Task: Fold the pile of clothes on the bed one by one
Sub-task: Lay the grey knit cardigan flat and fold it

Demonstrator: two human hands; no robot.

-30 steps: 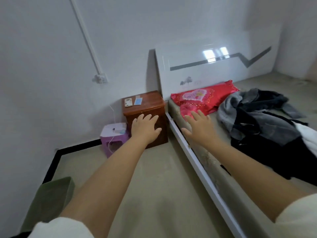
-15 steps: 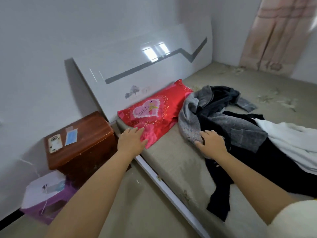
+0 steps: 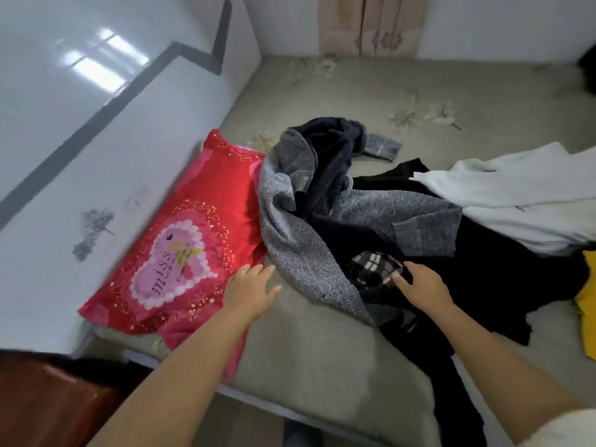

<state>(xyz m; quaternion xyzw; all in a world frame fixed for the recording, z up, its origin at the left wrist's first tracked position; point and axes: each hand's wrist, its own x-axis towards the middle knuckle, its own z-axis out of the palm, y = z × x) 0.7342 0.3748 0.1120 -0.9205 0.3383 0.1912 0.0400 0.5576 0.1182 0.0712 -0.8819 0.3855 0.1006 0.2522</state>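
A pile of clothes lies on the beige bed (image 3: 316,359): a grey knit garment (image 3: 300,253) on the left, a black garment (image 3: 483,272) under it, a white one (image 3: 516,195) at the right, and a scrap of yellow cloth (image 3: 588,304) at the right edge. A dark plaid patch (image 3: 374,269) shows in the pile. My right hand (image 3: 422,287) lies on the black cloth with its fingers at the plaid patch. My left hand (image 3: 250,291) hovers flat, fingers spread, over the mattress between the pillow and the grey garment.
A red pillow (image 3: 180,250) with a pink heart lies at the head of the bed against the white headboard (image 3: 96,140). A brown nightstand (image 3: 48,404) stands at the lower left. A pink curtain (image 3: 371,24) hangs behind the bed.
The view has swung right from the nightstand onto the bed. Both hands have moved over the mattress; the right one has gone from the grey garment's edge to the plaid patch.
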